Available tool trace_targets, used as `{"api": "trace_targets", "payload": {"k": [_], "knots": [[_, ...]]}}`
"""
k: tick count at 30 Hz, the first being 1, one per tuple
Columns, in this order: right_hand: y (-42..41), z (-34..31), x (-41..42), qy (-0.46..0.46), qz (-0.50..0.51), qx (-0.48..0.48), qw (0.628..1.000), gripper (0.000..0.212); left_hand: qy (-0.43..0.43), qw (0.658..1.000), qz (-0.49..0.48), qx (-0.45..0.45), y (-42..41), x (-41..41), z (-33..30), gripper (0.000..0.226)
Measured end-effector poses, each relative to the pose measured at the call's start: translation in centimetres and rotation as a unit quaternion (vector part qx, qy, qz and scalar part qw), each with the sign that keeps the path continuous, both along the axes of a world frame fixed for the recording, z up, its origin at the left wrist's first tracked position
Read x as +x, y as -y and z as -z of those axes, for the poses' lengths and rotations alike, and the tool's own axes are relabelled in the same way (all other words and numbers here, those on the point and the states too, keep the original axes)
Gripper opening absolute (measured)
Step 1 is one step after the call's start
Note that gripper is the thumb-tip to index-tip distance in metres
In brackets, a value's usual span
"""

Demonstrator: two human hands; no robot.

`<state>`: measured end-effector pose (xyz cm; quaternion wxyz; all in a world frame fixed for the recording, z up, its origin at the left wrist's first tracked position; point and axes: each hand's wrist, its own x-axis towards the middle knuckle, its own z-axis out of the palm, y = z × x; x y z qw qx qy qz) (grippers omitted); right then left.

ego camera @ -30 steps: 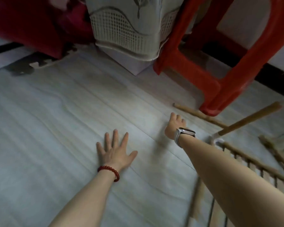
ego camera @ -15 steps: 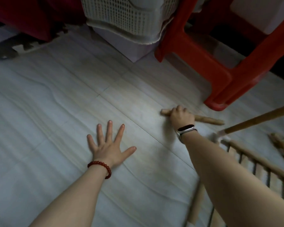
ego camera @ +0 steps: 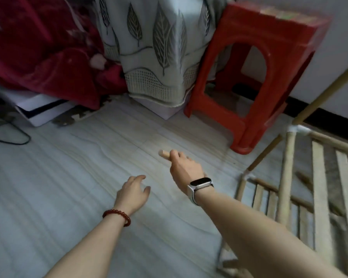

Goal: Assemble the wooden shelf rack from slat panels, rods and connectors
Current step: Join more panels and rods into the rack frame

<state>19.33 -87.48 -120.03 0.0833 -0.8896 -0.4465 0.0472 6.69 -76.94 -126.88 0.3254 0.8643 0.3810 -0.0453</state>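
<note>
From the head view, the right hand (ego camera: 186, 169) is curled round a wooden rod (ego camera: 164, 153), only its end showing past the fingers, just above the floor (ego camera: 68, 187). The left hand (ego camera: 133, 192) hovers loosely open, holding nothing. The rod looks light, stiff and smooth; gripping nearer mid-length should steady it toward the part-built rack (ego camera: 301, 197).

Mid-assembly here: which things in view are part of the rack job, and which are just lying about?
Job:
- wooden rod, held in the right hand
- part-built rack frame with slat panel
- white connector
- left hand, holding nothing

Lying about:
- red plastic stool
- leaf-print cloth
- red fabric
- black cable
</note>
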Motion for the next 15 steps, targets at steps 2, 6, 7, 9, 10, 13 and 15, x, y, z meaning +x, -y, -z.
{"api": "trace_targets", "payload": {"k": [2, 6, 7, 9, 10, 13, 15], "knots": [[1.7, -4.9, -1.7, -0.052, 0.039, 0.100, 0.993, 0.014, 0.062, 0.998, 0.004, 0.001, 1.8, -0.5, -4.2, 0.041], [8.6, -14.4, -4.2, -0.108, 0.098, 0.291, 0.946, 0.012, 0.151, 0.986, 0.053, -0.038, 8.4, -2.0, -12.1, 0.028], [10.0, -15.7, -4.1, -0.123, 0.106, 0.335, 0.928, 0.014, 0.160, 0.983, 0.074, -0.055, 9.7, -2.0, -12.7, 0.027], [15.1, -18.8, -5.1, -0.138, 0.132, 0.417, 0.889, 0.010, 0.173, 0.973, 0.123, -0.087, 13.6, -2.9, -15.1, 0.028], [17.7, -20.0, -5.5, -0.147, 0.146, 0.456, 0.865, 0.007, 0.179, 0.968, 0.137, -0.106, 15.4, -3.3, -16.0, 0.030], [24.4, -22.1, -6.5, -0.155, 0.187, 0.531, 0.812, 0.013, 0.179, 0.959, 0.173, -0.135, 20.1, -3.9, -17.6, 0.040], [27.4, -22.3, -7.1, -0.168, 0.210, 0.547, 0.793, 0.011, 0.175, 0.957, 0.177, -0.148, 22.2, -3.8, -17.8, 0.043]]}}
